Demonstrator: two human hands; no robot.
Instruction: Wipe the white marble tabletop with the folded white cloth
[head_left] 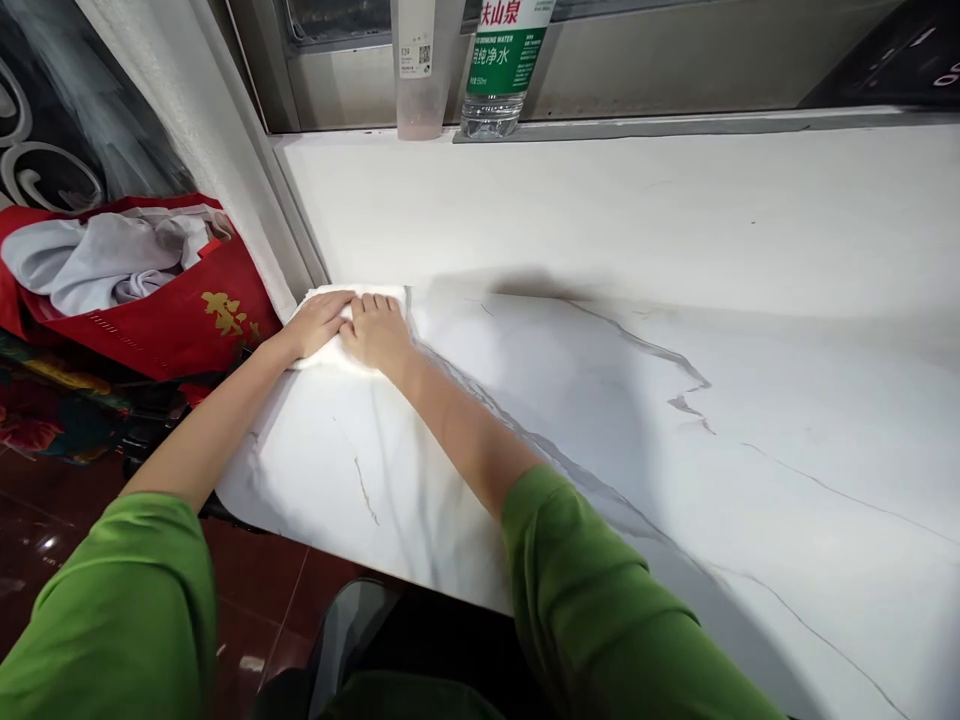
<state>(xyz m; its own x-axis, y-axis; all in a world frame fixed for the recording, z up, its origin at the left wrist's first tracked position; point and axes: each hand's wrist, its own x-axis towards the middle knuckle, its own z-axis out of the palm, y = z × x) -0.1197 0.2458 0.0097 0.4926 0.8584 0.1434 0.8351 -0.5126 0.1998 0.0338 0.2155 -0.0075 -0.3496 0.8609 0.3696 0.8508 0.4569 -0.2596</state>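
Red bag (pixel 187 310) sits off the bench's (pixel 600 420) left edge. Left hand (pixel 319 322) lies flat, fingers pressed together, on the cloth (pixel 324 358) at the far left corner. Right hand (pixel 379 330) is touching it, the same flat press. It looks like a wipe, best done with both palms down, even weight and the cloth snug to the edge. Bottle (pixel 502 70) stands well apart on the back ledge.
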